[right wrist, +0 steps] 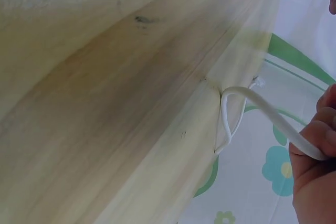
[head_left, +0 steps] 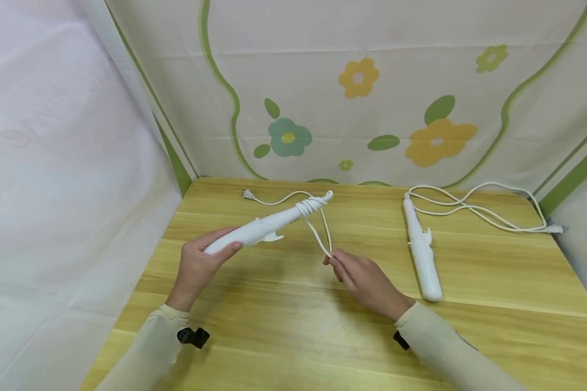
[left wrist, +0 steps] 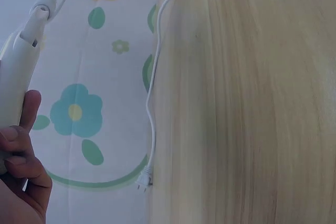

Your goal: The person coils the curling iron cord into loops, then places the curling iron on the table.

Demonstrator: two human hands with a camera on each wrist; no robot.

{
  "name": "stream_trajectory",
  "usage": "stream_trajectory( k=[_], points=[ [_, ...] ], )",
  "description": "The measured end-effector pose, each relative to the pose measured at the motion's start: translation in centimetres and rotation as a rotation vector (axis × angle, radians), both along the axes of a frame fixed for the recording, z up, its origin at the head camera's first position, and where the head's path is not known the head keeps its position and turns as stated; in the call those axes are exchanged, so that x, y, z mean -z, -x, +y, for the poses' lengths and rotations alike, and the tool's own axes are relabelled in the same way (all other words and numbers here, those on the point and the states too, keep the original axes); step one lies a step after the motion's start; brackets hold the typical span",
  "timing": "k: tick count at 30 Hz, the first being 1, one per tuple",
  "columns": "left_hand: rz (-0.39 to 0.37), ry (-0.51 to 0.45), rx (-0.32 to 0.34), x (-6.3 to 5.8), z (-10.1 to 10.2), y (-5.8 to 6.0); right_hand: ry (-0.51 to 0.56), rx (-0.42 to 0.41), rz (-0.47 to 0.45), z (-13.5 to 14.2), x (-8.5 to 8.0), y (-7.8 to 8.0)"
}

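Note:
My left hand (head_left: 198, 266) grips a white curling iron (head_left: 244, 233) by its thick end, the thumb along the near side. The iron tilts up to the right over the table, its small lever facing down. Several turns of white cord (head_left: 317, 236) wrap its narrow end. To the right of it, my right hand (head_left: 367, 279) pinches the cord between thumb and fingers, pulling it into a narrow bend. From there the cord (right wrist: 278, 121) runs back to the table, ending in a two-pin plug (head_left: 249, 194) at the rear left; that plug (left wrist: 145, 177) also shows in the left wrist view.
A second white curling iron (head_left: 424, 266) lies on the wooden table (head_left: 283, 326) at the right. Its loose cord (head_left: 462, 204) loops along the back to a plug (head_left: 555, 229) near the right edge. Behind the table hangs a flower-printed cloth (head_left: 323, 119); another pale cloth (head_left: 63, 190) hangs at the left.

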State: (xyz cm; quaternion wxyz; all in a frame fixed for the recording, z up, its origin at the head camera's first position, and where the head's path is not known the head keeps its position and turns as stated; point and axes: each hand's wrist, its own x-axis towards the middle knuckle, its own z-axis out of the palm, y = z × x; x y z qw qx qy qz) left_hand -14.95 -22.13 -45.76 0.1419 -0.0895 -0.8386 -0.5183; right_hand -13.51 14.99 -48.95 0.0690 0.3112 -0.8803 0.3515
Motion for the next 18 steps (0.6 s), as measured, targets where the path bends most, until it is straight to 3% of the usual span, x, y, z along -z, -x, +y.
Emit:
stream_trajectory(
  k=[4, 11, 15, 18],
  points=[
    [-0.014, 0.003, 0.006, 0.0, 0.1, 0.2, -0.008, -0.018, 0.064, 0.1, 0.1, 0.1],
    [-0.027, 0.054, 0.025, 0.3, 0.3, 0.4, -0.013, -0.068, 0.286, 0.2, 0.0, 0.5],
    [-0.032, 0.192, 0.039, 0.8, 0.4, 0.3, -0.021, -0.073, 0.386, 0.5, -0.2, 0.9],
    [0.005, 0.340, 0.072, 1.2, 0.5, 0.2, -0.029, -0.073, 0.414, 0.7, -0.2, 1.1]
  ],
)
